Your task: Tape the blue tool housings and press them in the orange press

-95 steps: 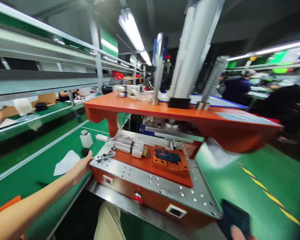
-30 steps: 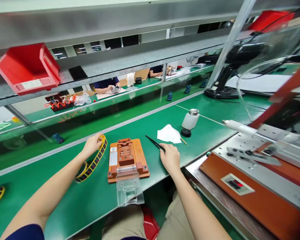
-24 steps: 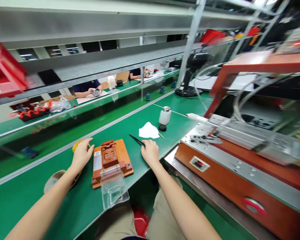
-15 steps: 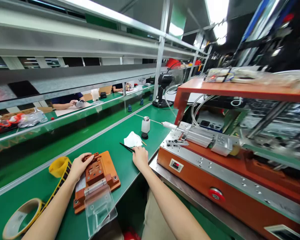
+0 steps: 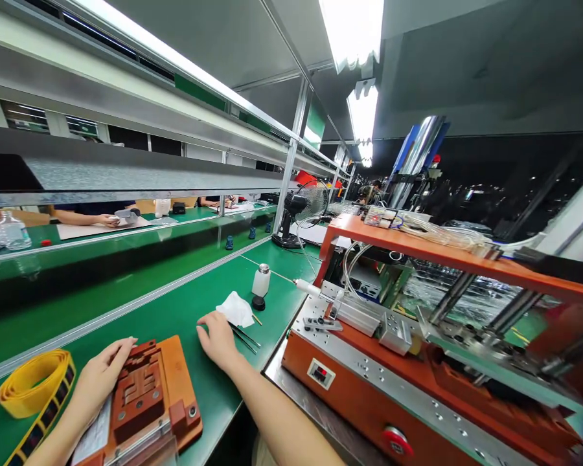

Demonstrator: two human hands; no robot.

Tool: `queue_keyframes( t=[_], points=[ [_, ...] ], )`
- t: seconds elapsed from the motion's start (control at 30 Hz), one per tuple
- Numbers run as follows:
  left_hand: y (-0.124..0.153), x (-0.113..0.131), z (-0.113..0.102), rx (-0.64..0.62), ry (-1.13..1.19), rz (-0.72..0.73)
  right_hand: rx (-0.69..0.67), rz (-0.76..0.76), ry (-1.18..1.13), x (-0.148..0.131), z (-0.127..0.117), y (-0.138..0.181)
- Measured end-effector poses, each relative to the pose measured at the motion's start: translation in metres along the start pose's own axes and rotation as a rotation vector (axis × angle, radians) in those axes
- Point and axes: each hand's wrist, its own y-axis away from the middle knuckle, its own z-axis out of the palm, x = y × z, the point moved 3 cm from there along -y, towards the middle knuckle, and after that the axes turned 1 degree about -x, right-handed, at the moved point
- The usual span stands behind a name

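My left hand (image 5: 102,375) lies along the left edge of an orange-brown fixture (image 5: 179,369), fingers closed over its far left corner. Slots and recesses mark the fixture's raised block, and a clear hinged flap (image 5: 150,452) is partly cut off at the bottom. My right hand (image 5: 218,340) is low over the green bench, thumb apart from the fingers, with nothing visible in it. Just beyond it lie dark tweezers (image 5: 245,338), tips toward the bench's near edge. A crumpled white cloth (image 5: 236,309) lies behind the tweezers, touching or close to my right fingers.
A white bottle (image 5: 261,282) with a metal top stands beside a black cap (image 5: 258,303). At the left is a coiled yellow strip (image 5: 36,382). An orange machine (image 5: 350,388) with a red button borders the bench at right. A black fan (image 5: 291,213) stands farther back. Co-workers' arms show across the bench.
My right hand has let go of the tweezers, which now lie on the bench, and has moved left of them. The view has tilted up and turned right; my left hand stays at the fixture.
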Motion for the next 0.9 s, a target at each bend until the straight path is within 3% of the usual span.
queue_keyframes(
  t=[0.1,0.23,0.4,0.57,0.9],
  points=[
    [0.002,0.0,-0.001,-0.015,-0.049,0.01,-0.117,0.054,-0.059,-0.014,0.032,-0.034],
    [0.005,0.003,-0.001,-0.013,-0.082,0.039,-0.089,0.131,-0.074,-0.017,0.052,-0.053],
    [0.01,0.015,0.0,-0.011,-0.09,0.06,-0.124,0.062,-0.099,-0.008,0.052,-0.043],
    [0.013,0.019,-0.001,-0.014,-0.11,0.018,-0.139,0.093,-0.101,0.0,0.047,-0.044],
    [0.018,0.026,-0.005,-0.013,-0.134,-0.026,-0.157,0.071,-0.106,-0.005,0.047,-0.041]
  ],
)
